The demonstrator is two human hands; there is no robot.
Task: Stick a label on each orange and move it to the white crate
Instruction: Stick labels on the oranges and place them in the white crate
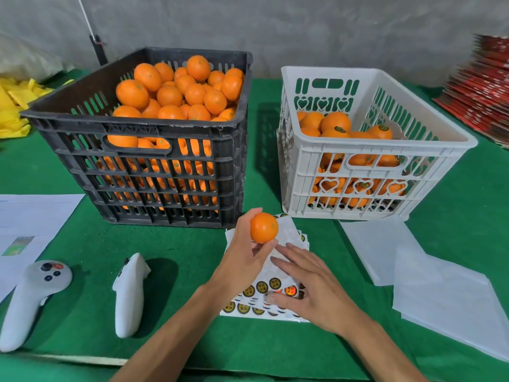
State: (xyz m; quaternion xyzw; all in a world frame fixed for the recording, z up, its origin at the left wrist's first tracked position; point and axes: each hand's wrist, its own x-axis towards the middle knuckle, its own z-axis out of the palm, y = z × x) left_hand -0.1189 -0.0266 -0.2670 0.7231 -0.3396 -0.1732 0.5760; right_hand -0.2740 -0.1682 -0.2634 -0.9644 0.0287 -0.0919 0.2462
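My left hand [242, 255] holds one orange [264, 228] in its fingertips, just above the label sheets [259, 296]. Those sheets lie on the green table in front of the crates and carry round black-and-gold stickers. My right hand [308, 288] rests flat on the sheets with its fingers spread, the thumb touching a sticker at the near edge. The black crate [137, 128] at the back left is heaped with unlabelled oranges. The white crate [380, 150] at the back right holds several oranges that bear labels.
Two white handheld controllers [33, 296] [129, 293] lie on the green cloth at the near left. Printed paper [30, 224] lies at the far left. Clear plastic sheets [429, 279] lie right of the labels. Red cartons [484, 89] are stacked at the far right; yellow bags [13, 106] at the far left.
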